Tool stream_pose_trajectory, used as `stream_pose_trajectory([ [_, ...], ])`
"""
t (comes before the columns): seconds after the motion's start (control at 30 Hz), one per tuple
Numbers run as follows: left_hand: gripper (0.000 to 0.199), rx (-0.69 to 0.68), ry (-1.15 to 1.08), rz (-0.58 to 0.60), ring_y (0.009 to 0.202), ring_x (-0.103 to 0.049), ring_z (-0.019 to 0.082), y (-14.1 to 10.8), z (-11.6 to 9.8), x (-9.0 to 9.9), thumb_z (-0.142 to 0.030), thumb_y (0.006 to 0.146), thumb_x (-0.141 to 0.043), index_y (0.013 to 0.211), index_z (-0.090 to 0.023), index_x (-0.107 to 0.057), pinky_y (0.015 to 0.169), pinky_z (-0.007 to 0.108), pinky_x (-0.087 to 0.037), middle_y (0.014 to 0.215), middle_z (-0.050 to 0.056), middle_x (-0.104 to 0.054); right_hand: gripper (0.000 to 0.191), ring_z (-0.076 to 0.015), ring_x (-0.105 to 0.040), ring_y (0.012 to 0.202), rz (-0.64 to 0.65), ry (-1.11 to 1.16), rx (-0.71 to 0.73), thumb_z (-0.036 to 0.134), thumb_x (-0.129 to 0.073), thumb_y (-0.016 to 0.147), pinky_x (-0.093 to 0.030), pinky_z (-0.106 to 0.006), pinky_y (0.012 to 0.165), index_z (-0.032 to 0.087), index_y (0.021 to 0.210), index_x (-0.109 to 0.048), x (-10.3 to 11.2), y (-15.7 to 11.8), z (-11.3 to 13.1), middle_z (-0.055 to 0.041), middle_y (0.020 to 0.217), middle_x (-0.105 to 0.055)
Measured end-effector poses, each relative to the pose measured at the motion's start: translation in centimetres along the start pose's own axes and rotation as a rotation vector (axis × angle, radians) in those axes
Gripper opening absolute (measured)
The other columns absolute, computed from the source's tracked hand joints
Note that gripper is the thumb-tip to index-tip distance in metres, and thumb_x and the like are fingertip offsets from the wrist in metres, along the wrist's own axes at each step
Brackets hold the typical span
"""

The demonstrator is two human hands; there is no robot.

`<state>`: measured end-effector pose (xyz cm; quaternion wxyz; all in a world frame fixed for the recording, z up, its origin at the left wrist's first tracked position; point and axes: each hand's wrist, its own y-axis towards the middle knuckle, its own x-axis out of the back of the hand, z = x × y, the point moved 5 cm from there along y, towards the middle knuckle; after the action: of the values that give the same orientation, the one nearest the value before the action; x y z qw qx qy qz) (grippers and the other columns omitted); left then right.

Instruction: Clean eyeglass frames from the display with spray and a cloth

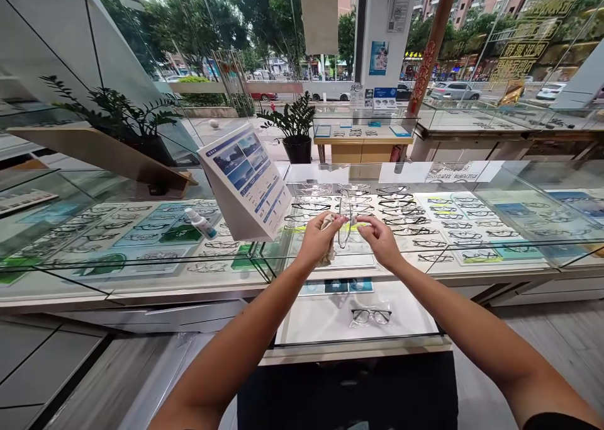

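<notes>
A pair of eyeglasses [345, 235] is held up over the glass display case, turned so that its thin dark rims stand upright. My left hand [317, 240] is closed on its left side, with a crumpled beige cloth [329, 259] bunched in the palm and hanging below the fingers. From the other side my right hand [381, 244] pinches the frame between thumb and fingers. The exact spot of that pinch is too small to make out. Nearer my body, another pair of glasses [372, 316] lies in a clear plastic bag on the white lower surface.
The glass display case [302, 175] holds rows of eyeglass frames [408, 221]. A white tent-shaped sign [245, 187] stands left of my hands, beside a small spray bottle [201, 222]. Behind are a potted plant [297, 143] and another display counter [361, 139].
</notes>
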<state>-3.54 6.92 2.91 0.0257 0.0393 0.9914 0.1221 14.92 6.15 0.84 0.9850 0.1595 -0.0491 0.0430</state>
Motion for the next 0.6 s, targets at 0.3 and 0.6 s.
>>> stream_pose_trajectory([
  [0.3,0.047,-0.019,0.061,-0.017,0.064,-0.043,0.012,-0.1,0.7,-0.3,-0.064,0.082,-0.084,0.089,-0.018,-0.078,0.061,0.027,-0.037,0.076,0.001,-0.065,0.049,-0.0091,-0.019,0.057,0.075,0.241,-0.183,0.061,-0.092,0.073,-0.015,-0.030,0.057,0.022,0.082,-0.064,-0.7,0.2,-1.1,0.0114,0.060,-0.030],
  [0.6,0.048,0.020,0.026,0.034,0.066,-0.050,0.013,-0.1,0.6,-0.8,-0.062,0.076,-0.088,0.087,-0.017,-0.078,0.064,0.028,-0.040,0.076,0.002,-0.068,0.057,-0.0104,-0.022,0.061,-0.002,0.152,-0.118,0.065,-0.092,0.073,-0.016,-0.031,0.060,0.022,0.065,-0.056,-0.4,0.2,-1.1,0.0081,0.062,-0.029],
])
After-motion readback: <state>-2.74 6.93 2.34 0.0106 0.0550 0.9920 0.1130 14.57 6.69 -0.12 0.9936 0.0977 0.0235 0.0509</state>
